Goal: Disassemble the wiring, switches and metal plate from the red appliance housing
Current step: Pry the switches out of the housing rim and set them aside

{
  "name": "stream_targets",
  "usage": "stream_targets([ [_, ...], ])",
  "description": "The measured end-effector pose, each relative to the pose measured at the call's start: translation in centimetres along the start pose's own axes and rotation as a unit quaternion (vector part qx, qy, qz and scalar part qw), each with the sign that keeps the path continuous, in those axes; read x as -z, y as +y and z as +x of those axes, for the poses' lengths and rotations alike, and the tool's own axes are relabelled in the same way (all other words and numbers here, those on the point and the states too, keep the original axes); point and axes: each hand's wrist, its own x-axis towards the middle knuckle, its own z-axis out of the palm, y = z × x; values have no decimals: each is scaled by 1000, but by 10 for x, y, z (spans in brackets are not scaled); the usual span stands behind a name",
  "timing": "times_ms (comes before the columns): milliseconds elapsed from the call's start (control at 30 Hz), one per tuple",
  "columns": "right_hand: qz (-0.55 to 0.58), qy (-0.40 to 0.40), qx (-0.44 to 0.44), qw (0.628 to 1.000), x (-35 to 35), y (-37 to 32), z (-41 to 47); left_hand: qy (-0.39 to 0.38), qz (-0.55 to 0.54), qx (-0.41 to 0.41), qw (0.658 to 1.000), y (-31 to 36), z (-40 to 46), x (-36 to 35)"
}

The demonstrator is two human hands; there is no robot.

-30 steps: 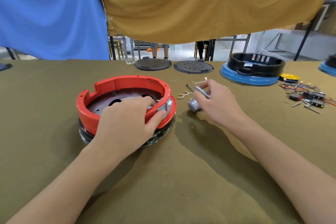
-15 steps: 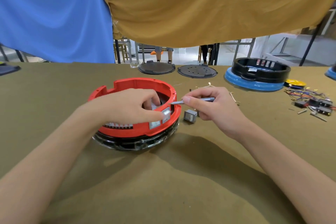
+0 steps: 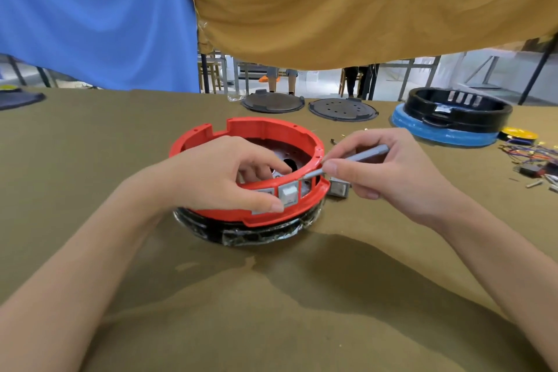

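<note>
The red appliance housing (image 3: 265, 130) is a round ring on a black base, in the middle of the table. My left hand (image 3: 223, 175) grips its near rim, fingers inside, thumb on the outside beside a grey switch (image 3: 287, 193) set in the front wall. My right hand (image 3: 389, 172) holds a grey screwdriver (image 3: 359, 157) like a pen, its tip at the rim just above the switches. A dark metal plate (image 3: 290, 157) lies inside the housing, partly hidden by my left hand. A loose grey switch (image 3: 339, 190) lies on the table by the housing's right side.
Two dark round lids (image 3: 273, 101) (image 3: 342, 107) lie at the far table edge. A black ring on a blue base (image 3: 453, 118) stands at the back right. Loose coloured wires and small parts (image 3: 534, 160) lie at the right. A yellow disc (image 3: 517, 133) sits beside them.
My right hand has lifted the screwdriver from the table and brought its tip to the housing rim. My left hand shifted along the near rim.
</note>
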Motion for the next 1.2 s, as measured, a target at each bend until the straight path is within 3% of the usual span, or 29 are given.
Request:
stream_targets([
  [200, 20, 76, 33, 996, -14, 5, 1, 32, 44, -26, 998, 1, 1, -7],
  [400, 35, 123, 7, 992, -36, 10, 15, 59, 68, -64, 994, 4, 3, -14],
  [567, 53, 132, -39, 989, -37, 11, 17, 68, 73, -58, 993, 3, 3, -15],
  [667, 59, 155, -10, 986, -35, 6, 16, 68, 97, -47, 992, 3, 4, -16],
  [1200, -132, 58, 45, 989, -37, -10, 46, 115, 171, -52, 977, 8, 4, -22],
])
